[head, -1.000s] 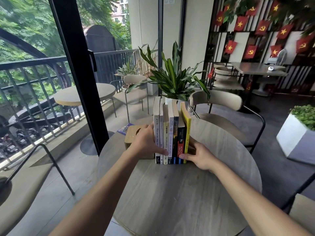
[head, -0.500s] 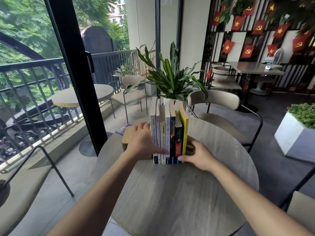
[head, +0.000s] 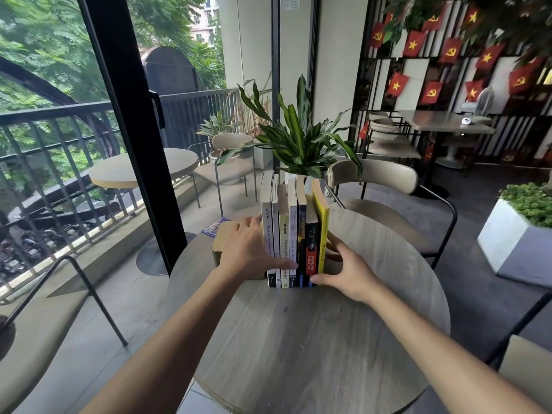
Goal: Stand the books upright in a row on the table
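Now the books point(head: 294, 234) stand spine-out mid-desk point(head: 313, 339), squeezed between left hand point(head: 249, 249) and right hand point(head: 351, 271), each grip spread flat against an end cover. Risk: letting go unevenly could tip the leaning yellow book point(head: 322, 225) rightward.

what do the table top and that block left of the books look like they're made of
Table top: looks like grey-washed wood or a wood-print laminate, matte, with streaky grain lines; which one is unclear. Block: seems pale light wood, matte, with fine straight grain and rounded corners. The left hand covers much of it.
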